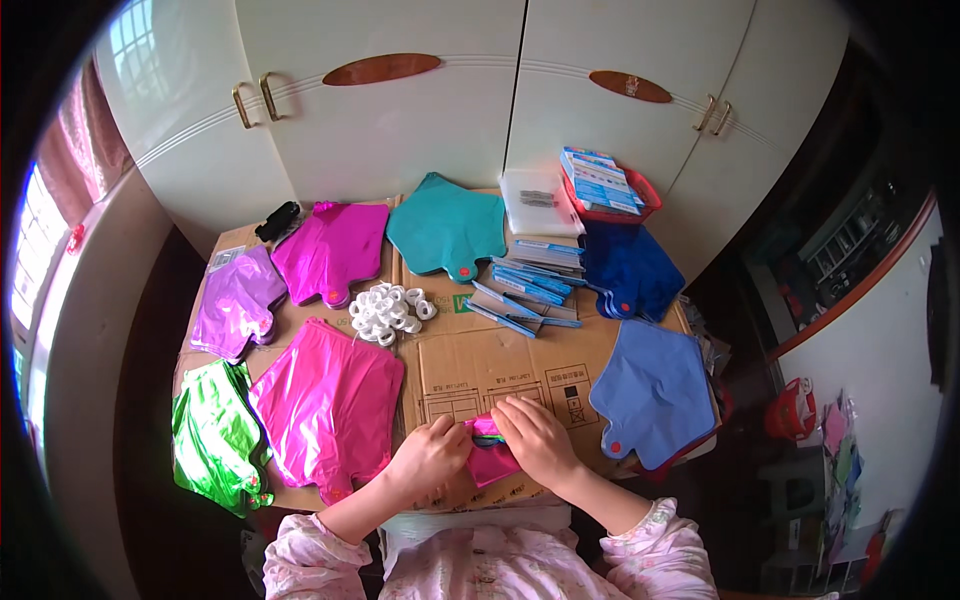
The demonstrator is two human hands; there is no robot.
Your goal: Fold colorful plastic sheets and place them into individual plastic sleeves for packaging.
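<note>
Pink foil bundle (488,455), left hand (428,458), right hand (535,440) pinching it

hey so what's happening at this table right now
A person sits at a cardboard-covered table, both hands pressed on a small folded pink foil piece at the near edge: left hand, right hand. Around them lie flat stacks of foil pieces: pink, green, purple, magenta, teal and blue. A pile of white rings and blue cards sit mid-table.
</note>
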